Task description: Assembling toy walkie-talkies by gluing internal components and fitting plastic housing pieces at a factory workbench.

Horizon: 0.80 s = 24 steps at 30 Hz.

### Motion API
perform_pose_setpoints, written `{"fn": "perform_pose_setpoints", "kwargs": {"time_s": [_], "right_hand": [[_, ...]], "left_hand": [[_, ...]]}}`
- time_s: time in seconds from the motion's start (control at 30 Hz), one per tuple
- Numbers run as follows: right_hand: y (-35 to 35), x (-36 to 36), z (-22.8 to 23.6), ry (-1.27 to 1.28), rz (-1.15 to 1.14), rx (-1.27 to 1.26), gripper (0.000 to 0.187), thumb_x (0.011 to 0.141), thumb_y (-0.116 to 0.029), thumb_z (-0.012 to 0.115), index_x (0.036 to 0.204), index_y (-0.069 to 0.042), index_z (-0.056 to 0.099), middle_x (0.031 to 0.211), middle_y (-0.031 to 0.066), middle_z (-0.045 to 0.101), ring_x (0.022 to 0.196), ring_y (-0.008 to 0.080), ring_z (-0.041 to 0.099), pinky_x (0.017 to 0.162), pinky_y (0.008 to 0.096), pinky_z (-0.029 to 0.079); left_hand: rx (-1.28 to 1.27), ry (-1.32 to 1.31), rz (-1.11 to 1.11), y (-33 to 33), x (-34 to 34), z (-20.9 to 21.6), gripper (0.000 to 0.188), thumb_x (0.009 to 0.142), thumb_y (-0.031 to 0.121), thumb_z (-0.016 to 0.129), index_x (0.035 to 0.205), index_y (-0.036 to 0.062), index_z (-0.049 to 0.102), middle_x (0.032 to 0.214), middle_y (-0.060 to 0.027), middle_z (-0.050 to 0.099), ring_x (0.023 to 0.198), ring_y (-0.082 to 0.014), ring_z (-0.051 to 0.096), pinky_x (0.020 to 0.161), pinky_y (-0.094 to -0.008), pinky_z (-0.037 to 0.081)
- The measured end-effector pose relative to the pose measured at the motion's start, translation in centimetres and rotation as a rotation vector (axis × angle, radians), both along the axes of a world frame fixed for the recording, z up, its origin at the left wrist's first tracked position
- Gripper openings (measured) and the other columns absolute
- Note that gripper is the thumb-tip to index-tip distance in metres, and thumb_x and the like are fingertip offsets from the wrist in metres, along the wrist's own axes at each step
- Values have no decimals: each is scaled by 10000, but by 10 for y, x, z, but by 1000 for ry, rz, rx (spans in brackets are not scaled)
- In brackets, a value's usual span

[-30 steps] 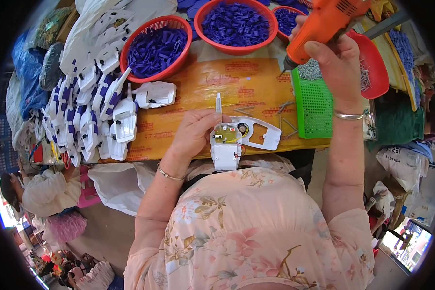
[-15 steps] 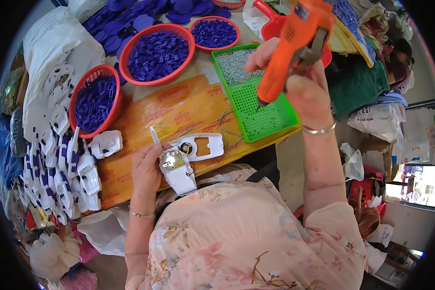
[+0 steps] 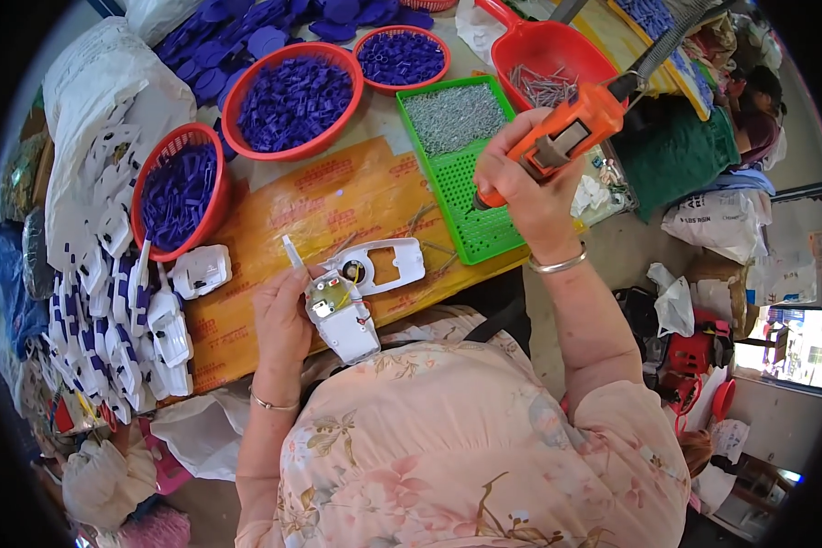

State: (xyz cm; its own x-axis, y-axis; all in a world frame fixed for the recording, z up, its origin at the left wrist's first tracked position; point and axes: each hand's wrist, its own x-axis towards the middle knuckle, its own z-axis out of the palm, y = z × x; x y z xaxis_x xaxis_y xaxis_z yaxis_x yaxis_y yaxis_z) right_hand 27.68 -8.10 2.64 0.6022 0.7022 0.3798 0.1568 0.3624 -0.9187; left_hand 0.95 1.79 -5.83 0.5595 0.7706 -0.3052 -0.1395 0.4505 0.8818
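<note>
My left hand [image 3: 281, 315] is closed round one side of a white plastic housing [image 3: 349, 336], held near the table's front edge. Its inside faces up and shows a board-like insert and thin wires. Beside it, joined by wires, is a white shell with a wide cut-out [image 3: 409, 263]. My right hand [image 3: 534, 196] grips an orange power screwdriver [image 3: 566, 137], tilted so its nose points down left over the green perforated tray [image 3: 473, 248]. Small metal screws [image 3: 457, 117] fill the tray's far part. Whether the tool's bit touches anything I cannot make out.
Red baskets of purple parts [image 3: 288, 105] stand at the back left. White and purple assemblies [image 3: 123, 338] are heaped at the left edge. A red scoop [image 3: 521, 46] with metal pins lies behind the tool, whose dark hose [image 3: 676, 41] runs to the upper right.
My right hand and the screwdriver have come down and slightly left, and the tool has tilted over, uncovering the screws and the red scoop. My left hand stays with the housing, shifted slightly.
</note>
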Motion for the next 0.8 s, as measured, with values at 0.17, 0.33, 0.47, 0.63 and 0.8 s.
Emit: {"fn": "perform_pose_setpoints", "kwargs": {"time_s": [0.17,0.33,0.47,0.63,0.8], "right_hand": [[-2,2,-5,-96,12,-12,209,721,53,578,866,-12,442,661,73,538,524,134,538,494,286,476],[-1,1,-7,-66,12,-10,206,733,42,581,878,-12,445,664,74,541,528,137,541,502,287,478],[-1,3,-9,-97,6,-12,201,744,35,580,885,-13,446,669,73,543,536,138,544,510,289,480],[-2,2,-9,-113,2,-29,205,743,34,583,888,-15,446,672,73,545,538,136,544,514,290,483],[-1,1,-9,-105,18,-1,220,737,35,589,890,-15,440,665,72,540,539,133,542,512,288,480]], "left_hand": [[0,-22,-4,-1,1,3,237,919,136,520,901,-71,633,825,-86,643,715,-118,580,665,-239,477],[-12,-26,-1,-1,0,2,236,918,134,518,901,-72,631,831,-91,644,720,-122,584,673,-243,481],[-15,-29,-5,-2,1,3,236,919,132,512,902,-72,631,837,-92,644,732,-126,588,683,-248,485],[-13,-32,-6,-2,1,2,237,919,131,512,905,-73,631,841,-92,644,737,-127,587,684,-248,484],[-11,-39,0,-1,1,2,231,915,126,514,908,-73,631,840,-92,643,738,-127,587,687,-247,481]]}}
